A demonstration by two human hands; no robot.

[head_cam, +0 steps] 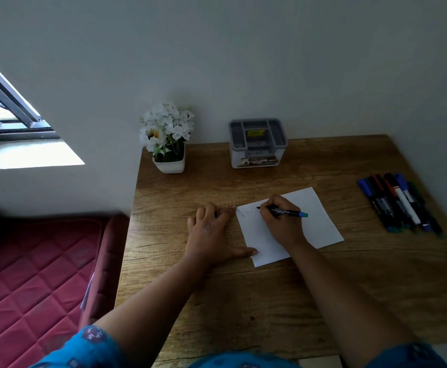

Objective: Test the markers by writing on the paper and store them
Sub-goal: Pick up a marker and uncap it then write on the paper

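Note:
A white sheet of paper (320, 224) lies on the wooden desk (270, 301), with a few faint marks near its top left corner. My right hand (280, 221) rests on the sheet and grips a black marker (287, 211) with a blue-green end; its tip touches the paper. My left hand (211, 232) lies flat on the desk, fingers spread, the thumb touching the paper's left edge. Several capped markers (400, 203) lie side by side at the right of the desk. A grey and white pen organiser (258, 143) stands at the back against the wall.
A white pot of white artificial flowers (168, 136) stands at the desk's back left corner. A red quilted mattress (31, 274) lies lower, left of the desk. A window (7, 107) is at the far left.

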